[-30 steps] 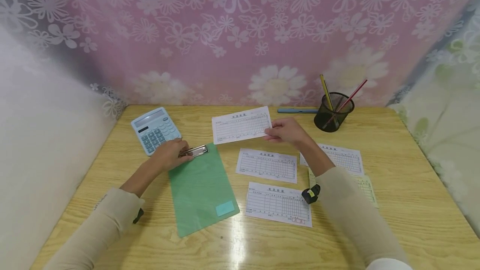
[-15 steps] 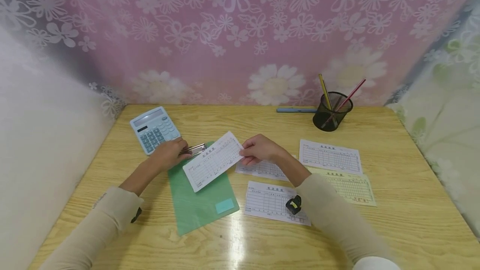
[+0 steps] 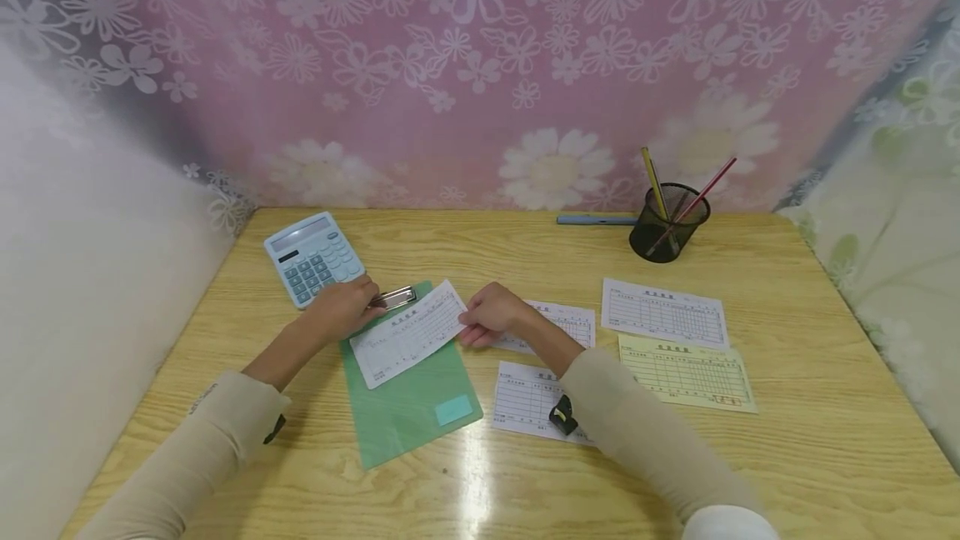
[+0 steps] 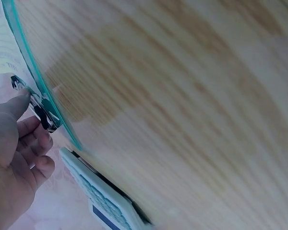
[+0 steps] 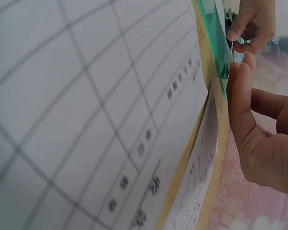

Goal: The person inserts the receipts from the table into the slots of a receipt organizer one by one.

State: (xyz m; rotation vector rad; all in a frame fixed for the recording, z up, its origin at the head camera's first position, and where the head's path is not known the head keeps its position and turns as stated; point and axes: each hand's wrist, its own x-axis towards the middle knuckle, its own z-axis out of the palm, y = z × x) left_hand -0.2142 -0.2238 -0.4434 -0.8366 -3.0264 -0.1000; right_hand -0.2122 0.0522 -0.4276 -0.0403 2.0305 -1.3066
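One mesh cup (image 3: 666, 232) of pencils (image 3: 652, 174), left fingers (image 4: 31, 140) clamped on clip (image 3: 397, 298), right fingers (image 3: 477, 322) on slip (image 3: 408, 337)

Four white slips (image 3: 405, 338), one yellow slip (image 3: 686, 372), one clipboard (image 3: 393, 423), one calculator (image 3: 313, 258), one cup (image 3: 678, 240)

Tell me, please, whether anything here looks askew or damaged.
Mildly: the clipboard sits askew to the desk's back edge, and the slip in the right hand juts past its right side. Nothing looks damaged.
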